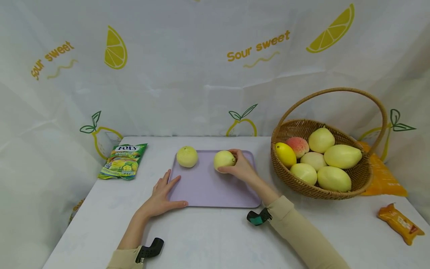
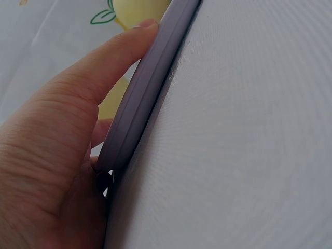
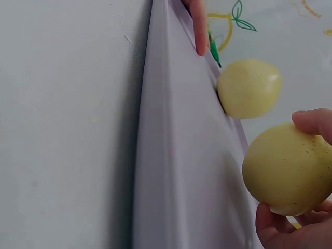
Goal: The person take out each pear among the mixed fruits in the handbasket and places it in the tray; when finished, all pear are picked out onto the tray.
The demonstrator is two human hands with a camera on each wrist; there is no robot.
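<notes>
Seen from the head view's centre, the hanging cloth (image 1: 178, 89) bears "Sour sweet" in orange letters twice, at ten and one o'clock. The green bag (image 1: 123, 164) toward half past eight reads "FOX'S", with what looks like "SPRING TEA" beneath. Print on the small packet (image 1: 399, 223) at four o'clock is too small to read.
</notes>
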